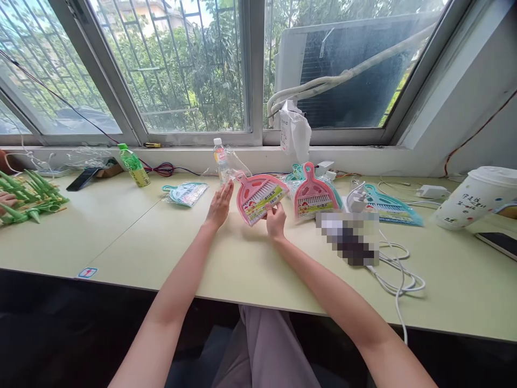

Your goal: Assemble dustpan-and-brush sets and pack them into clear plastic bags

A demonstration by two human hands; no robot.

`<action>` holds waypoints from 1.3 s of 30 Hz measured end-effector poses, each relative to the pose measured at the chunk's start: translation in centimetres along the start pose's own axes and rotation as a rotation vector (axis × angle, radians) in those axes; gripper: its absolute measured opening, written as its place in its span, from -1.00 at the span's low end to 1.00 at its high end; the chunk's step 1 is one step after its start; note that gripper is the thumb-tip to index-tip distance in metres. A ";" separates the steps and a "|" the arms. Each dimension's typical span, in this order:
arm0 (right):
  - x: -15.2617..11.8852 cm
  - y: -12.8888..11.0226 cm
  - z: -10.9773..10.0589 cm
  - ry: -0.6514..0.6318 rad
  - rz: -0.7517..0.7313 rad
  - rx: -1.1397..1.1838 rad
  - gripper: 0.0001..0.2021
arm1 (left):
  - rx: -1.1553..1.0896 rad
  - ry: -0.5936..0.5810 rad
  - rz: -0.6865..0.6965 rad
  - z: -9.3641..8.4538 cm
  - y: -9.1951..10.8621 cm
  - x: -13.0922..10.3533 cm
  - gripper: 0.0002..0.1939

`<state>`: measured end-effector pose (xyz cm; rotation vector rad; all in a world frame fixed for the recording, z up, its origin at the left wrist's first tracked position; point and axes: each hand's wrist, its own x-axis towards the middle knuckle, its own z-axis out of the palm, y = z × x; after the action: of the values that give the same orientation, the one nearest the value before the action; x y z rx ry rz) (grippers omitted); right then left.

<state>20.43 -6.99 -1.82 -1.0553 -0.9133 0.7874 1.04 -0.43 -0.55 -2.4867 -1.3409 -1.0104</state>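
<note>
My right hand [276, 221] grips the lower edge of a pink dustpan and brush set [260, 198], tilted up off the table, with white bristles and a yellow label. My left hand [220, 206] stands to the left of that set, fingers stretched out and together, holding nothing. Just right of the held set lies another pink dustpan set [315, 195] in clear wrap, with green ones partly hidden behind it. A wrapped green dustpan set [186, 193] lies to the left of my left hand. Farther right rests one more green set [390, 207] in plastic.
A clear bottle [221, 161] stands behind my left hand; a green bottle [133, 166] is farther left. White cables [404, 280], a blurred patch and a large white cup [468, 196] occupy the right. Another person's hand [7, 202] is by green plastic pieces [34, 196].
</note>
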 end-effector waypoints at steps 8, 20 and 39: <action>0.1 0.8 0.4 -0.073 0.070 0.097 -0.82 | -0.053 0.017 0.232 -1.0 0.8 0.1 -0.31; 0.0 0.1 0.4 -0.068 0.051 0.187 -0.79 | -0.395 0.714 -0.774 -0.3 0.4 0.3 -0.38; 1.0 1.2 0.0 -0.196 0.113 0.150 -0.79 | -1.465 0.199 -0.727 -0.3 -0.4 1.2 -0.39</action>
<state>20.73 -5.71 -2.74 -0.9147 -0.9498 1.0514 1.01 0.54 0.36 -2.2681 -1.8061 -3.2192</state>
